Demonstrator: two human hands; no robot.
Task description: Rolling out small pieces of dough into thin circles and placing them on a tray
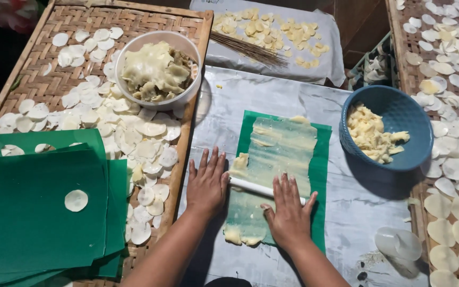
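- Left hand [207, 183]: we log it flat, fingers spread, palm pressing the left end of the roller [264, 190]; released, gripping nothing.
- Right hand [289, 210]: flat on the roller's right part, fingers together and pointing away from us; also released.
- Roller: white, thin, lying crosswise under both palms.
- Dough [277, 159]: pale sheet, rolled thin, stretching from under the hands away from us, ragged at the near end.
- Green sheet [322, 175]: under the dough, on the grey desk [357, 218].
- Blue bowl [399, 114]: beyond and right of the right hand, holding yellow lumps.
- White bowl [158, 69]: beyond the left hand, on a woven tray [43, 79] strewn with pale discs [150, 127].
- Green stack [33, 212]: left of the left hand, one disc on top.
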